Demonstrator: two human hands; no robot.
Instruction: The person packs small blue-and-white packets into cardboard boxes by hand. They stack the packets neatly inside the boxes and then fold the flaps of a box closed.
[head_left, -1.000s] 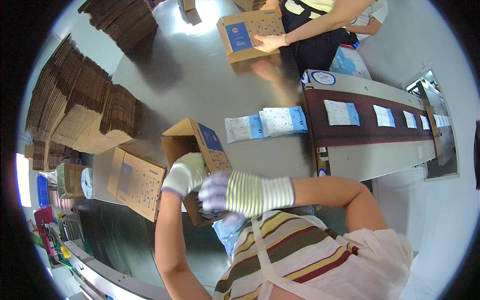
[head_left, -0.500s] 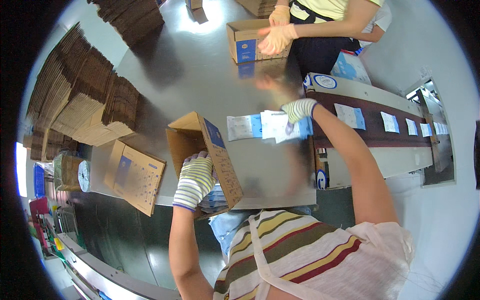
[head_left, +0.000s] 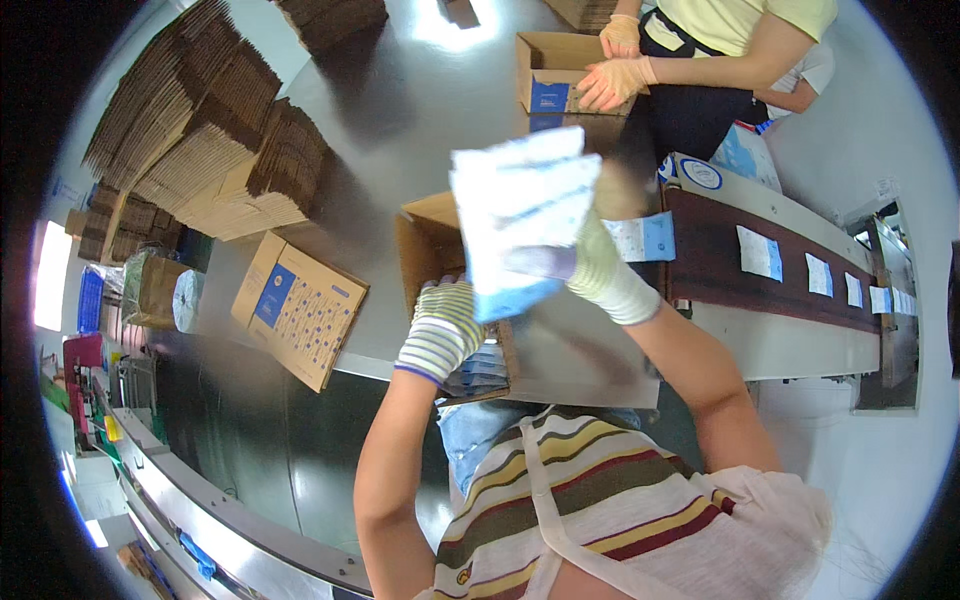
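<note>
An upright cardboard carton (head_left: 424, 250) stands open at the near edge of the metal table, partly hidden by my raised right hand's load. Inside, blue-and-white packets (head_left: 484, 372) are stacked at its near end. My left hand (head_left: 440, 328), in a striped glove, reaches into the carton beside them, fingers stretched forward with the tips partly hidden. Above the carton's right side, my gloved right hand (head_left: 590, 265) is closed on a fanned bunch of white-and-blue packets (head_left: 522, 205), slightly blurred. To its right a single packet (head_left: 650, 238) lies where the table meets the conveyor.
On the right, a dark conveyor belt (head_left: 715, 235) carries spaced packets (head_left: 760, 252). A flattened carton (head_left: 300, 310) lies left of mine. Tall stacks of folded cardboard (head_left: 190, 120) stand far left. Across the table, a co-worker's gloved hand (head_left: 615, 82) rests at another carton (head_left: 550, 75).
My right hand has picked the packets up off the table and carried them left, over the carton. My left hand stays in the carton. The whole view has shifted somewhat.
</note>
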